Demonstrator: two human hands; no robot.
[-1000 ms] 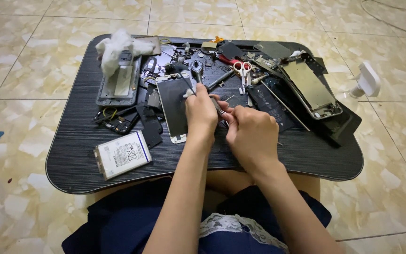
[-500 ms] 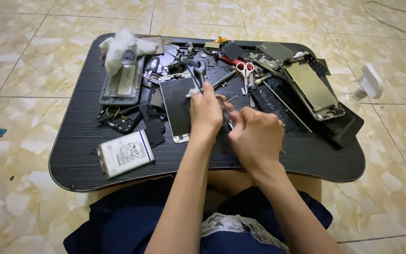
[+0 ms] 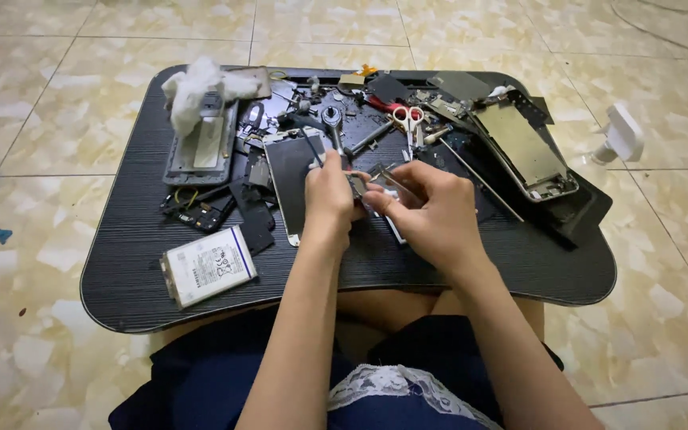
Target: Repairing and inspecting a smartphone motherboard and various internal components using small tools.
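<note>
Both hands meet above the middle of a low black counter (image 3: 121,271) set on a tiled floor. The left hand (image 3: 330,195) has its fingers closed around a small dark phone part (image 3: 357,185), pinched at its left edge. The right hand (image 3: 431,211) has its fingers pressed together on slim metal tweezers (image 3: 398,180), whose tips reach the same part from the right. Just left of the left fingers lies a phone screen panel (image 3: 288,179), face up. Beyond both sets of fingers lie red-handled scissors (image 3: 400,118) among loose parts. Far left of the fingers rests a phone frame (image 3: 201,151) topped with white wadding (image 3: 193,87); nearer the person, a flat white battery (image 3: 207,265). Right of the right fingers sits an opened phone chassis (image 3: 523,151).
</note>
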